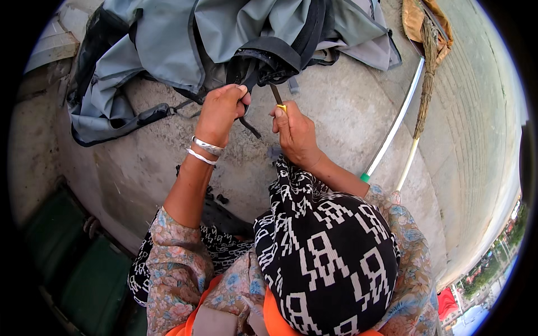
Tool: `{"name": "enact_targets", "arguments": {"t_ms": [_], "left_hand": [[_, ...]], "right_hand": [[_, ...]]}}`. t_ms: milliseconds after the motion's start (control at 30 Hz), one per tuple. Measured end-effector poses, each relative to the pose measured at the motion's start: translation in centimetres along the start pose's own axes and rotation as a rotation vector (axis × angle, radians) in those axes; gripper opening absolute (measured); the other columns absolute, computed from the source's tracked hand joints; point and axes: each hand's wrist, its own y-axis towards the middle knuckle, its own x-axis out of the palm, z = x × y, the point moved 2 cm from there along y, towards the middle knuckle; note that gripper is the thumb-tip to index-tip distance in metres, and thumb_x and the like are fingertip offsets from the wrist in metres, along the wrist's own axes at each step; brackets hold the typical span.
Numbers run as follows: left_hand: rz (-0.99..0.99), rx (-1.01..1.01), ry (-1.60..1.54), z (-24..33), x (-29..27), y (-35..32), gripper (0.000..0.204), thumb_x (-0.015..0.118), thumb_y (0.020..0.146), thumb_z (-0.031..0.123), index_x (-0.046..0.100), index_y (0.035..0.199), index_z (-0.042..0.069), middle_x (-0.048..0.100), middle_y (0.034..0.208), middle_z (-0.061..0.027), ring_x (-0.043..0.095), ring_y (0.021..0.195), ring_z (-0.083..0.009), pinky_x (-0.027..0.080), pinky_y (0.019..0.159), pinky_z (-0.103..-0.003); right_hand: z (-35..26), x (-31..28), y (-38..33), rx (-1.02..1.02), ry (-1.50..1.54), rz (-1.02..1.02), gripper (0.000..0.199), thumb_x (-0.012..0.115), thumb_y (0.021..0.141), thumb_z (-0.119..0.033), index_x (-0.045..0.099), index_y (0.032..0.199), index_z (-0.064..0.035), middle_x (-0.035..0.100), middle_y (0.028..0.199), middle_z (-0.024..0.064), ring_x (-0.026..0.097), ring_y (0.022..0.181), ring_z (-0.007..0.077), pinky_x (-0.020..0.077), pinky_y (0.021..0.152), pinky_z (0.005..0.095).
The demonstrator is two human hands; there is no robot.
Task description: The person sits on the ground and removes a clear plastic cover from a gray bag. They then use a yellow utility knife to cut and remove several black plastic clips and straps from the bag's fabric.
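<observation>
A large grey fabric bag (162, 47) with black trim and straps lies spread at the far side. My left hand (225, 109) is closed on a black strap (251, 79) of it, pinching it between thumb and fingers. In my right hand (297, 131), fingers wrap around the yellow handle of a knife (277, 95). Its narrow dark blade points away from me, the tip reaching the bundled black webbing (269, 59). Whether the blade touches the strap cannot be told. A loose dark strap end (250, 127) hangs below my left hand.
On the right, a broom (427, 84) with a pale handle lies beside a white pole (398, 123) with a green end. Small black scraps (222, 199) rest on the concrete ground near my knee (330, 257). Dark green panels (92, 280) stand at lower left.
</observation>
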Motion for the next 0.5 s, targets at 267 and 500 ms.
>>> {"name": "enact_targets", "arguments": {"t_ms": [267,500], "left_hand": [[0.012,0.041,0.0,0.0,1.1,-0.5,0.024,0.054,0.091,0.02,0.057,0.071,0.008,0.04,0.057,0.0068,0.03,0.05,-0.0035,0.021,0.048,-0.022],[0.192,0.27,0.136,5.8,-1.1,-2.2,0.031,0.055,0.089,0.023,0.06,0.068,0.001,0.044,0.054,0.0031,0.036,0.052,-0.0076,0.029,0.051,-0.025]], "right_hand": [[0.8,3.0,3.1,-0.123,-0.061,0.023,0.014,0.046,0.099,-0.014,0.046,0.093,-0.0015,0.057,0.064,0.0185,0.06,0.059,0.0364,0.0461,0.054,0.0428],[4.6,3.5,-2.8,0.016,-0.181,-0.276,0.015,0.046,0.098,-0.013,0.043,0.092,0.0006,0.054,0.063,0.0248,0.056,0.06,0.0449,0.043,0.052,0.0494]]}}
